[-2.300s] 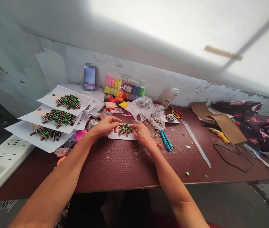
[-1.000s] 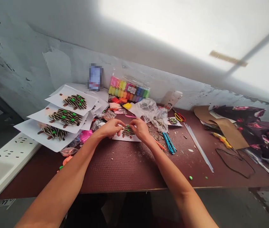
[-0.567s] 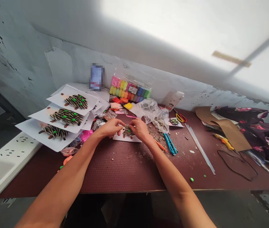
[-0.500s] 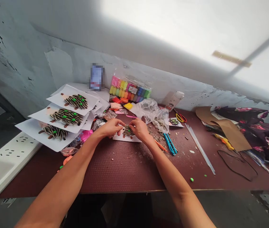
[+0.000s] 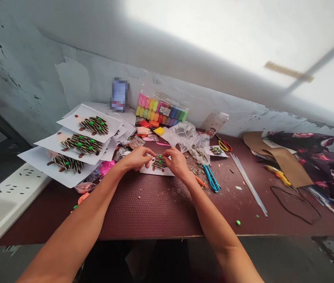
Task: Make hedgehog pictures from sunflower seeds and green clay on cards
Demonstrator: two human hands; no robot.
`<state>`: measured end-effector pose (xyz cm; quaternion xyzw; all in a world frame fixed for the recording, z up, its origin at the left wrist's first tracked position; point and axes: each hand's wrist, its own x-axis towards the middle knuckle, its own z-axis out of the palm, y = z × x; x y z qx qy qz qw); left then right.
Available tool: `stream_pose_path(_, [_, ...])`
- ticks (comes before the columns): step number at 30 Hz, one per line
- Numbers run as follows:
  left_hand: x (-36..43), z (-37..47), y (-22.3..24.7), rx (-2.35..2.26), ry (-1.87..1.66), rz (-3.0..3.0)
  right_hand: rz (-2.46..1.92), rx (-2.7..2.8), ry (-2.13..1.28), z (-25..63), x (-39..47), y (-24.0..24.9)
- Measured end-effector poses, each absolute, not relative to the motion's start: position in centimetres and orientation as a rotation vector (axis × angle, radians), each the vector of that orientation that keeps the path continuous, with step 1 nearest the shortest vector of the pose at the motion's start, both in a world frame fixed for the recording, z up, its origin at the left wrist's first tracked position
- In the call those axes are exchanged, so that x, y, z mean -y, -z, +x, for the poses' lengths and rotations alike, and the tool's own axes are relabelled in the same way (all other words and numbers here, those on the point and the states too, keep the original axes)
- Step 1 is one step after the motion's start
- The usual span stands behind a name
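Note:
A white card (image 5: 153, 171) lies on the table with a hedgehog picture (image 5: 158, 161) on it, its spines made of striped sunflower seeds with small green dots. My left hand (image 5: 137, 158) is at the card's left side, thumb and forefinger drawn together; whatever they hold is too small to make out. Over the card's right part, my right hand (image 5: 176, 162) is closed in a pinch close to the seeds and a green dot. What sits between those fingertips is hidden. Loose sunflower seeds (image 5: 195, 171) are scattered right of that hand.
Finished-looking hedgehog cards (image 5: 90, 137) are stacked at left, above a power strip (image 5: 16, 188). Behind are a pack of coloured clay (image 5: 161, 112), a plastic bag (image 5: 181, 135) and a bottle (image 5: 216, 124). To the right lie scissors (image 5: 224, 145), a blue cutter (image 5: 211, 179), glue sticks (image 5: 249, 184) and a glue gun (image 5: 279, 175).
My right hand has shifted slightly right and away from the seeds, showing more of the hedgehog. My left hand stays nearly in place.

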<state>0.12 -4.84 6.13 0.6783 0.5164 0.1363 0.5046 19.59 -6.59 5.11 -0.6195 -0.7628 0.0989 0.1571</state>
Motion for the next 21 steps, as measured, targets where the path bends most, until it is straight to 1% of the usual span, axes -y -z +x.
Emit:
stream_pose_path(7, [4.7, 0.0, -5.9, -1.239, -0.337, 1.649, -1.76, 2.143, -0.267, 20.4, 6.7, -5.2])
stream_pose_path(12, [4.5, 0.0, -5.6, -1.247, -0.393, 1.638, -1.784, 1.991, -0.221, 22.4, 6.4, -5.5])
stream_pose_path(21, [4.4, 0.2, -5.3, -1.276, -0.353, 1.596, -1.744, 2.031, -0.391, 22.2, 6.8, -5.3])
